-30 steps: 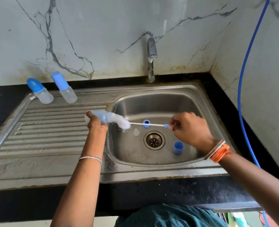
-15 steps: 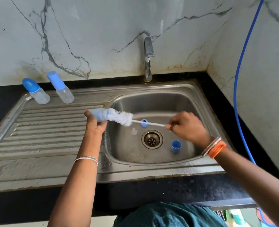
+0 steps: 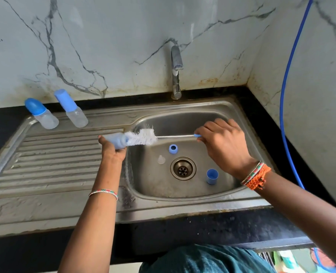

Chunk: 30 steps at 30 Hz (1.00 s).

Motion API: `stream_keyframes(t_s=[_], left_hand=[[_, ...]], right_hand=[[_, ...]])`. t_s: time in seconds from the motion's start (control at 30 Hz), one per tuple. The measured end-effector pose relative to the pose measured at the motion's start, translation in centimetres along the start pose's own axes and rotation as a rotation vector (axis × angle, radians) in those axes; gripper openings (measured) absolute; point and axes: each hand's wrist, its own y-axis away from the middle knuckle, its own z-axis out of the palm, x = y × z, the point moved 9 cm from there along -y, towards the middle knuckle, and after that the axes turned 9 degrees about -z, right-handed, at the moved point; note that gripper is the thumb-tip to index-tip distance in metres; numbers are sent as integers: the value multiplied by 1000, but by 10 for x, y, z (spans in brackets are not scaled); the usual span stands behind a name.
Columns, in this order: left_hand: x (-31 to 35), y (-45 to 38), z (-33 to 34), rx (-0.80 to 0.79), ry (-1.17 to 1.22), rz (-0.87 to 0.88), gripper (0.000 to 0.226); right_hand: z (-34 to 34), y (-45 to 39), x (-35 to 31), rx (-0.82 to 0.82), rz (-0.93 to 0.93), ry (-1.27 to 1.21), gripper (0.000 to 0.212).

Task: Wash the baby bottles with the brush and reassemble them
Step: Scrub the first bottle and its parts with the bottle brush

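— Head view first: where does the washing stand?
— One bottle [image 3: 116,140] is open and lies sideways in the left hand [image 3: 112,149], which is curled round it over the sink's left rim. The right hand [image 3: 223,143] pinches the thin handle of the brush [image 3: 141,137], and the white bristles sit at the bottle's mouth, partly in and mostly outside. I judge this to be scrubbing in the middle of the job.
— And its parts?
— Down in the basin [image 3: 218,119] lie a blue ring [image 3: 173,149], a clear teat [image 3: 161,159] just left of the drain [image 3: 183,168], and a blue cap [image 3: 212,176] standing open end up to the drain's right. None is back on the bottle, so rinsing and putting it together are left.
— The others?
— Two capped bottles stand at the back of the draining board [image 3: 45,164], one with a rounded cap [image 3: 41,113] and one with a taller cap [image 3: 71,108], near each other and well apart from the hands. Whether they are washed already I cannot tell.
— Is water running?
— None shows at the tap [image 3: 176,71].
— What about the room?
— It is a worn steel sink set in a dark counter [image 3: 212,225], with marble-patterned wall behind, stained along the bottom edge. A blue hose [image 3: 285,91] hangs down the right-hand wall in the corner.
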Motion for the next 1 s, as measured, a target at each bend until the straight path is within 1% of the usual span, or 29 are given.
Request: stream_keyframes(t_s=[0.03,0.07,0.1,0.13,0.17,0.2,0.23,0.27,0.3,0.33,0.37,0.4,0.43,0.47,0.5,0.53,0.57,0.6,0.63,0.67,0.7,0.73,0.77,0.8,0.83,0.9,0.93,0.97,1.0], left_hand=[[-3,0,0,3,-6,-11,53],[-3,2,1,-7,-14,1,53],[-2,5,2,-21,-21,26,55],[-1,7,2,-29,-35,42,57],[-2,6,0,-37,-42,36,58],[-4,5,0,-44,-26,14,57],[-5,4,-2,-46,-5,0,56],[-4,5,-2,-55,8,4,54],[-2,5,-2,-56,10,22,53],[1,5,-2,-53,-2,40,51],[3,3,-1,-54,-5,51,49],[2,1,2,-57,10,36,48],[-1,0,4,-53,30,8,50],[-2,1,5,-49,34,-4,53],[-2,2,6,-51,32,8,55],[-1,4,7,-51,19,29,57],[0,7,6,-41,-8,49,56],[0,8,3,-32,-34,60,53],[-1,7,1,-30,-45,56,49],[-2,6,1,-42,-39,41,45],[-3,5,1,-57,-30,28,45],[-2,4,1,-61,-15,24,47],[-2,4,0,-55,-1,26,48],[-3,4,0,-51,16,24,46],[-4,2,1,-50,20,16,43],[-6,3,6,-75,43,3,44],[-6,5,10,-101,62,8,45],[-4,6,12,-125,73,23,45],[-3,8,13,-145,101,44,43]], right_hand=[[2,-2,2,-38,28,-34,5],[12,-2,12,-148,136,-144,8],[32,4,19,-369,298,-370,14],[54,20,16,-622,481,-711,21],[66,36,7,-808,649,-1028,27],[71,43,2,-869,733,-1200,31],[72,41,5,-844,722,-1214,33],[69,36,13,-771,637,-1051,32],[62,27,23,-651,506,-774,27],[45,14,29,-483,375,-459,20],[27,4,26,-308,256,-215,9],[11,-2,17,-145,164,-86,2],[2,-5,10,-44,114,-27,7],[2,-5,10,-22,124,-35,8],[10,-5,17,-98,189,-135,5],[26,-1,25,-271,319,-337,5],[50,13,23,-537,459,-628,12],[64,28,13,-746,591,-910,21],[69,36,8,-844,653,-1057,27],[69,35,10,-829,626,-1044,29],[66,30,16,-747,525,-856,28],[56,21,20,-614,368,-565,24],[40,10,19,-427,219,-296,17],[24,2,11,-251,94,-118,5],[9,1,3,-75,-3,0,7],[-9,5,-3,193,-86,36,22],[-13,5,-1,260,-73,8,23],[-13,4,3,267,-23,-38,21],[-7,1,10,183,76,-129,17]])
